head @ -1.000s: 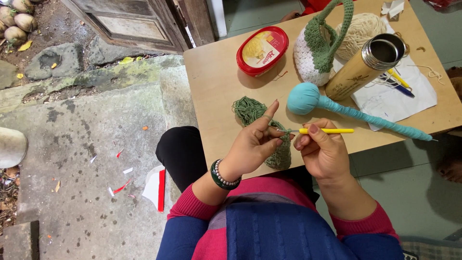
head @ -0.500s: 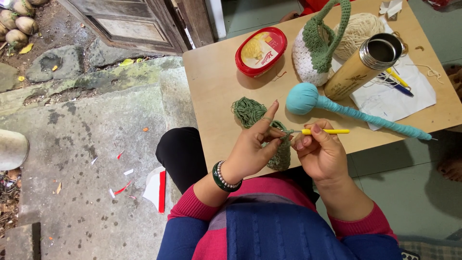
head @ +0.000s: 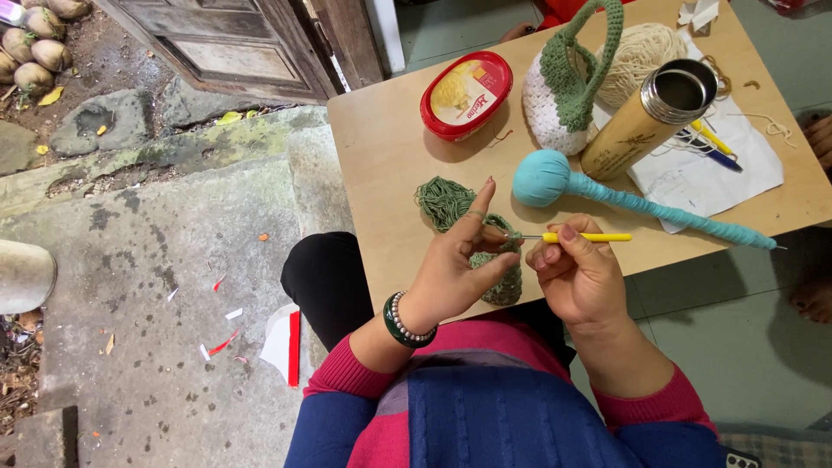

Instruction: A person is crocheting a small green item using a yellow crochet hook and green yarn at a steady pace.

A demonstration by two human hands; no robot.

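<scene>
Both hands work right at the near edge of the small wooden table (head: 390,156), so the wrists hang off it over the lap. There's bare tabletop to the left of the loose green yarn (head: 444,198), while the right side is crowded: a teal stuffed piece (head: 607,195) runs along just past the hook, with a metal flask (head: 650,117) and a red-lidded tub (head: 466,94) further back. Compared with half a second ago, pretty much nothing has shifted, hands and hook are in the same spot. The left hand (head: 459,269) pinches the green crochet piece (head: 503,273) between thumb and fingers, index finger raised with yarn over it. The right hand (head: 579,276) is closed around the yellow crochet hook (head: 581,237), tip meeting the piece's top edge.
</scene>
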